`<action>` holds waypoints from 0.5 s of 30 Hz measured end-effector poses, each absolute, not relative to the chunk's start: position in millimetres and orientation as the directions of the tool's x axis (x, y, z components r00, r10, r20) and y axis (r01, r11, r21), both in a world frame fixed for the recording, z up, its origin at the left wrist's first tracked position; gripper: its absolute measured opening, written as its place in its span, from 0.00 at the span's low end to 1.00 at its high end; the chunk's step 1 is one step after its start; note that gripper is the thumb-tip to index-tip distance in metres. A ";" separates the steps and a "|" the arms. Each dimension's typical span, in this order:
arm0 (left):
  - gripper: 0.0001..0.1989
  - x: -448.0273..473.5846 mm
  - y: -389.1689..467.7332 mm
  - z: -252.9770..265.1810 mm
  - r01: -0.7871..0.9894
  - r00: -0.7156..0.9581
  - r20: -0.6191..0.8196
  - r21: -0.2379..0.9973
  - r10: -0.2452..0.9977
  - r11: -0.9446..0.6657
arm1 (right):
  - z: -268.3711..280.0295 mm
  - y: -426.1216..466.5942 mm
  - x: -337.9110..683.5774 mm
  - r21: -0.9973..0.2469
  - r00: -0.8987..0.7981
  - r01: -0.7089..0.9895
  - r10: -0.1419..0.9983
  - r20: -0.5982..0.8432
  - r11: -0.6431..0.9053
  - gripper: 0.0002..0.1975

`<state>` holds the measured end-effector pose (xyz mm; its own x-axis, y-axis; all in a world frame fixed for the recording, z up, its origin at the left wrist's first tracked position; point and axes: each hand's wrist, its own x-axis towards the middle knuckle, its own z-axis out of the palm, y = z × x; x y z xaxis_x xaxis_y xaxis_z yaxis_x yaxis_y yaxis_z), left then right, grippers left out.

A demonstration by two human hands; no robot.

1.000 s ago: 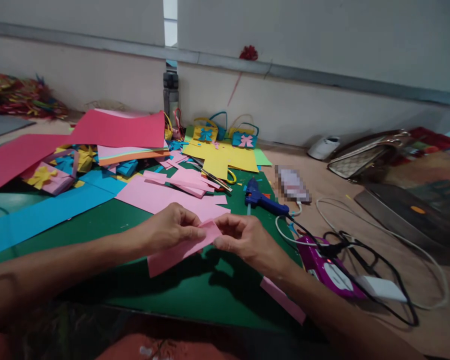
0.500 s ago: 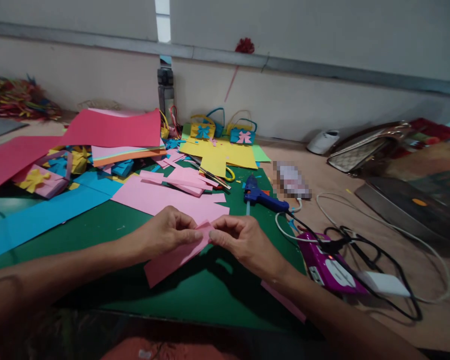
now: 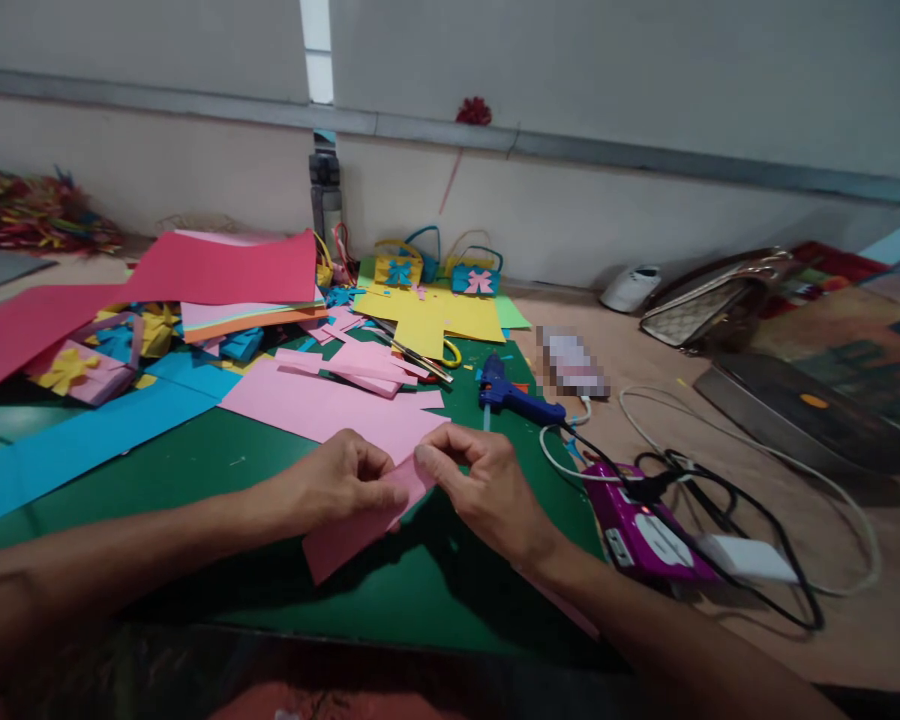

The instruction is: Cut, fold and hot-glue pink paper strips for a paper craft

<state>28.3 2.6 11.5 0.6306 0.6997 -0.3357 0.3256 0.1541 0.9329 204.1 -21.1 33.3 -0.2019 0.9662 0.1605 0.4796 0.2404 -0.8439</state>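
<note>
Over at the back, I see a little yellow paper handbag [image 3: 416, 270] with a blue bow, beside a blue paper handbag [image 3: 460, 280] with a pink one; I can't make out what either contains. At the left sits a pink paper handbag [image 3: 114, 381] with a yellow bow. The pink paper strip [image 3: 349, 541] slants above the green tabletop [image 3: 270, 595]. The left hand [image 3: 334, 487] clamps it between thumb and fingers; the right hand [image 3: 487, 485] pinches its upper end, thumb and forefinger nearly together.
</note>
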 end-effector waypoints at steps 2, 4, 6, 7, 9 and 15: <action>0.15 26.5 3.2 13.7 0.316 0.639 -0.352 0.931 0.684 0.185 | 36.2 -20.9 208.1 -0.815 -0.141 0.510 0.962 0.235 0.274 0.10; 0.15 23.3 6.2 18.3 0.315 0.628 -0.342 0.933 0.699 0.174 | 39.4 -19.1 213.5 -0.799 -0.075 0.534 0.957 0.282 0.277 0.11; 0.14 19.3 11.6 23.2 0.311 0.602 -0.315 0.939 0.734 0.147 | 42.0 -15.9 219.3 -0.799 -0.005 0.539 0.950 0.314 0.267 0.11; 0.14 17.1 14.9 25.2 0.309 0.586 -0.295 0.942 0.755 0.129 | 42.7 -14.0 222.0 -0.804 0.028 0.532 0.944 0.329 0.264 0.11; 0.12 12.9 21.8 27.4 0.288 0.547 -0.241 0.953 0.802 0.090 | 43.1 -10.0 226.6 -0.816 0.075 0.513 0.934 0.351 0.265 0.10; 0.09 9.0 32.2 22.9 -0.046 0.326 -0.131 0.987 0.936 0.154 | 38.1 -2.3 231.9 -0.834 0.087 0.489 0.937 0.339 0.256 0.09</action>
